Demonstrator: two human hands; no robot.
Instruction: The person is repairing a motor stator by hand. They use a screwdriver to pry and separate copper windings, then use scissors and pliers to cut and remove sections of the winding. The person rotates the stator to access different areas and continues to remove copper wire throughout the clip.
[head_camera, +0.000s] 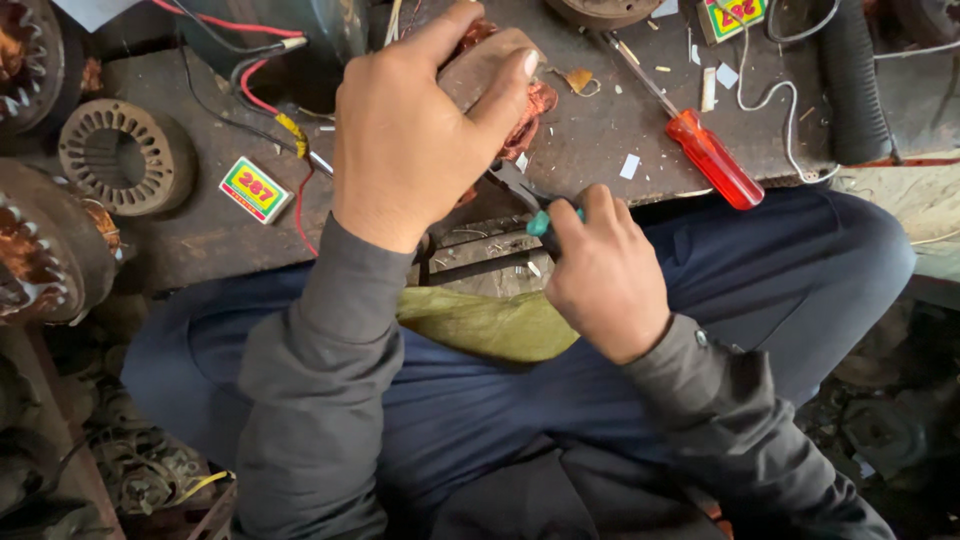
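My left hand (420, 130) grips a round motor stator (490, 65) with copper windings (535, 110), holding it down on the dark workbench (590, 140). My right hand (600, 275) is closed around the teal handle of a pair of pliers (520, 195); their dark jaws reach up to the copper windings at the stator's lower edge. Most of the stator is hidden beneath my left hand.
A red-handled screwdriver (715, 160) lies to the right on the bench. A small matchbox (255, 190) and an empty stator core (125, 155) sit to the left, with red and black wires (265, 100) nearby. More wound stators (40, 250) stand at the far left. A yellow-green cloth (490, 325) rests on my lap.
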